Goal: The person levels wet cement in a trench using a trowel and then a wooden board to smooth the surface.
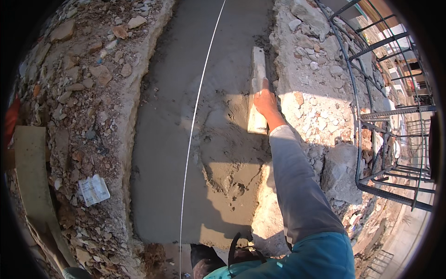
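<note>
Probably light and stiff, the pale float at right suits a hold near its middle, where the right hand grasps it; the left hand's state I cannot tell

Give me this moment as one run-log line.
Right hand: gripping long float | float: on wet concrete, near right edge | white string: running lengthwise | rebar cage: right side
</note>
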The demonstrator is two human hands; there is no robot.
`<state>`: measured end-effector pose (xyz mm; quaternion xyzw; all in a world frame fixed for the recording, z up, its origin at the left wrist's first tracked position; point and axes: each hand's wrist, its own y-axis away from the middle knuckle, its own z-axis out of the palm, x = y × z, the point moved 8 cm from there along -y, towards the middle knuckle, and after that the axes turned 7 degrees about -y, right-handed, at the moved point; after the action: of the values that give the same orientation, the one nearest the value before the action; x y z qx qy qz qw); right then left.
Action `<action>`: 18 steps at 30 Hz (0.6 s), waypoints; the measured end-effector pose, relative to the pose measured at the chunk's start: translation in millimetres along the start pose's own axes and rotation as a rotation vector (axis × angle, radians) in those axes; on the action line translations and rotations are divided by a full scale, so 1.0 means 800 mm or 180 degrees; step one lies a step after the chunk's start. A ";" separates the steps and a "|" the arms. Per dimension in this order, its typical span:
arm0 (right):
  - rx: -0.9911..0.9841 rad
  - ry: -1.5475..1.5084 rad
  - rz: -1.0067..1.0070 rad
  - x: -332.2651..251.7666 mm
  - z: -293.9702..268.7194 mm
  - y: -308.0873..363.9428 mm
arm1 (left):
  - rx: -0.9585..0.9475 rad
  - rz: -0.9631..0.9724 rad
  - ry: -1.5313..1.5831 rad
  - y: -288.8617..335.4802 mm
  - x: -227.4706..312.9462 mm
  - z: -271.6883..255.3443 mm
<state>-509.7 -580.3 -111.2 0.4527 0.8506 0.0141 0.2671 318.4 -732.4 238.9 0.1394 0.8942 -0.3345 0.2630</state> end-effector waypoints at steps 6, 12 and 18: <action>-0.0154 -0.0115 -0.0061 0.007 -0.006 -0.006 | 0.0286 0.0356 -0.0405 -0.012 0.018 -0.008; -0.0029 -0.0650 -0.0386 -0.009 -0.025 0.051 | -0.0200 -0.0183 0.0303 0.001 -0.010 0.002; 0.0421 -0.0482 -0.0378 -0.005 -0.044 -0.095 | -0.0141 -0.0152 -0.0400 0.034 -0.047 0.051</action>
<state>-582.4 -620.9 -99.5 0.4179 0.8524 -0.0920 0.3004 376.4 -742.4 220.0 0.0908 0.8861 -0.3290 0.3136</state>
